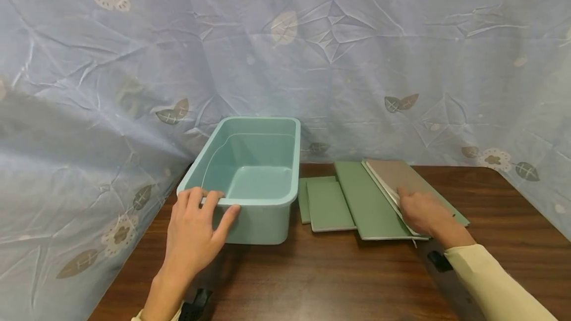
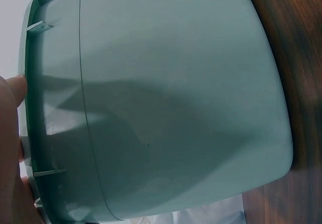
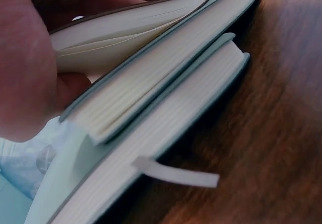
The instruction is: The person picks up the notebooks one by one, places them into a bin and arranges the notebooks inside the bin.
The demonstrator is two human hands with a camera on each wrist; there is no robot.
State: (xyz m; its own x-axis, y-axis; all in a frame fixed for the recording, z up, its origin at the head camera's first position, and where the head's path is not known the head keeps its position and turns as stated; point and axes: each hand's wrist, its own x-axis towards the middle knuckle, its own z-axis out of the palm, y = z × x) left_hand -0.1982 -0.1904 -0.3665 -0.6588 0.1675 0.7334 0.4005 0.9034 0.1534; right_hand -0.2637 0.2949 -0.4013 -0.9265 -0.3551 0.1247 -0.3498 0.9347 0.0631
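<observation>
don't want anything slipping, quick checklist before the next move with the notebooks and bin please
1. Bin upright on the table: ok.
2. Left grip holding the bin's rim: ok.
3. Right grip holding the brown notebook: ok.
4. Brown notebook wholly clear of the green notebook beneath: cannot tell.
5. White ribbon tucked in: not ok, it sticks out over the table.

Left of centre in the head view, the bin (image 1: 256,224) is smooth plastic with a soft sheen. Right of centre, the notebooks (image 1: 329,207) have matt, smooth covers around paper pages (image 3: 146,108). Below, the table (image 1: 339,286) shows glossy wood grain. Across the top, the backdrop (image 1: 250,78) is creased, faintly shiny sheeting. Lower right, the sleeve (image 1: 495,281) is matt cloth.
</observation>
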